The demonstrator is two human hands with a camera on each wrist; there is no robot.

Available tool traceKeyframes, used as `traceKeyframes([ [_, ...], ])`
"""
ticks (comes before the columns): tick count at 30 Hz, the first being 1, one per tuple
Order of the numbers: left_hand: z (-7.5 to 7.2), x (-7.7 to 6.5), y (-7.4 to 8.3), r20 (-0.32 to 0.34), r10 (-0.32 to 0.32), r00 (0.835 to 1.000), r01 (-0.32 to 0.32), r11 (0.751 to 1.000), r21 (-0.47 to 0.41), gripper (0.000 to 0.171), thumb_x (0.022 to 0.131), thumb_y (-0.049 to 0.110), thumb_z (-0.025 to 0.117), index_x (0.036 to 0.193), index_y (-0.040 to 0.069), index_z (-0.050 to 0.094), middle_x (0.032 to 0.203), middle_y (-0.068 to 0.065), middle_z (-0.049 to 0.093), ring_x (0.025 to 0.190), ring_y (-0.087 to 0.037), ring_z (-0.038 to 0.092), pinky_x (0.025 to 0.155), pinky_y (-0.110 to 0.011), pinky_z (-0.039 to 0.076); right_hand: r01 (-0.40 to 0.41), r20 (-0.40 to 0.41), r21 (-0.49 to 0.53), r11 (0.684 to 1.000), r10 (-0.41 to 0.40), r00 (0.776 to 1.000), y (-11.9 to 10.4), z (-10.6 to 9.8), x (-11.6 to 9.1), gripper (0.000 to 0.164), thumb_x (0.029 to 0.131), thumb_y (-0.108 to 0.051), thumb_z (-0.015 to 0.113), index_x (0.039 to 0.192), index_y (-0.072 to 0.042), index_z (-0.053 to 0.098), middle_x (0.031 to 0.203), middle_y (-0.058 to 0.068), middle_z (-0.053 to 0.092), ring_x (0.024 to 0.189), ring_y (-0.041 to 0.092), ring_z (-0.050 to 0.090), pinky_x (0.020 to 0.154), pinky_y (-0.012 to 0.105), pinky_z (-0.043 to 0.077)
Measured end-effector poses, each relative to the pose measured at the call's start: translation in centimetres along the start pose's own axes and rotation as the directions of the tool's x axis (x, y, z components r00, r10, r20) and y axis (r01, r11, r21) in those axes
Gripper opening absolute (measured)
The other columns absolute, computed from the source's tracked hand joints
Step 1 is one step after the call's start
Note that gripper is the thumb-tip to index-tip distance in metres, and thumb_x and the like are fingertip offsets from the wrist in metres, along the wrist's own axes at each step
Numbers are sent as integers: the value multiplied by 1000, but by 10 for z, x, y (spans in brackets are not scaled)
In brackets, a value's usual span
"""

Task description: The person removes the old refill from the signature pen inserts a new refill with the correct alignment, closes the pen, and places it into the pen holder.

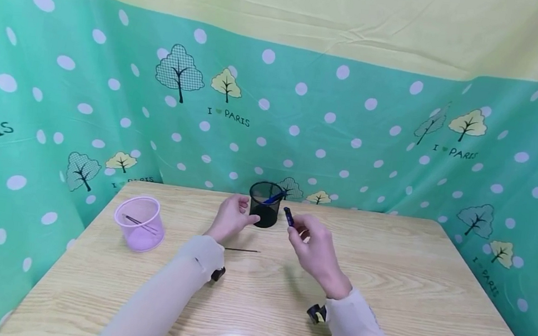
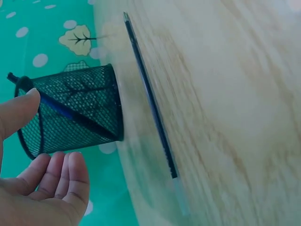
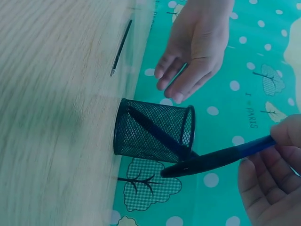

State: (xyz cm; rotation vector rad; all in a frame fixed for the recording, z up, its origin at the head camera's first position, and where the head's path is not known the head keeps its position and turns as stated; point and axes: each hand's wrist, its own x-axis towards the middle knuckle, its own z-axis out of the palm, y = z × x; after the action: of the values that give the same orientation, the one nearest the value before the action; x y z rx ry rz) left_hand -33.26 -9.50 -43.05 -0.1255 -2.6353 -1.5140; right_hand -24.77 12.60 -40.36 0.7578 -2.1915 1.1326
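My right hand (image 1: 313,247) pinches a dark blue pen (image 3: 207,162) between thumb and fingers, raised just right of a black mesh pen holder (image 1: 262,219). Another blue pen (image 2: 70,112) leans inside that holder, its end poking past the rim. Beside the holder's left side is my left hand (image 1: 231,219), with thumb and fingers spread apart and nothing between them. Whether it touches the mesh I cannot tell. On the table in front of the holder lies a thin dark pen refill (image 2: 153,106) with a clear end.
A pink mesh holder (image 1: 145,241) with thin dark sticks (image 1: 138,223) in it stands on the left of the wooden table (image 1: 401,285). Behind and at both sides hangs a green dotted cloth (image 1: 368,135).
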Motion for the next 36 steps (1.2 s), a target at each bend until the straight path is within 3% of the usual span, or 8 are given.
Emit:
traceKeyframes([
  [14, 7, 15, -3, 27, -22, 999, 22, 1000, 0, 75, 74, 22, 83, 134, 0, 43, 122, -17, 52, 113, -32, 49, 94, -43, 44, -90, -68, 40, 995, 93, 993, 3, -1, 0, 13, 86, -2, 64, 98, -6, 65, 86, 2, 65, 75, 11, 59, 66, 28, 52],
  [24, 12, 22, -3, 31, -79, 996, 80, 996, -26, 84, 72, 23, 84, 139, 3, 38, 128, -16, 49, 117, -31, 47, 97, -43, 42, -158, -111, 102, 982, 169, 979, 6, -1, 0, 10, 88, -4, 64, 98, -6, 63, 86, 2, 65, 76, 13, 60, 68, 27, 51],
  [36, 20, 29, 2, 26, -90, 996, 92, 994, -66, 86, 70, 20, 85, 139, 1, 38, 135, -17, 46, 125, -32, 43, 103, -44, 38, -191, -146, 149, 970, 212, 966, 9, -2, -1, 12, 88, -3, 64, 99, -7, 63, 88, 2, 64, 79, 15, 61, 70, 28, 52],
])
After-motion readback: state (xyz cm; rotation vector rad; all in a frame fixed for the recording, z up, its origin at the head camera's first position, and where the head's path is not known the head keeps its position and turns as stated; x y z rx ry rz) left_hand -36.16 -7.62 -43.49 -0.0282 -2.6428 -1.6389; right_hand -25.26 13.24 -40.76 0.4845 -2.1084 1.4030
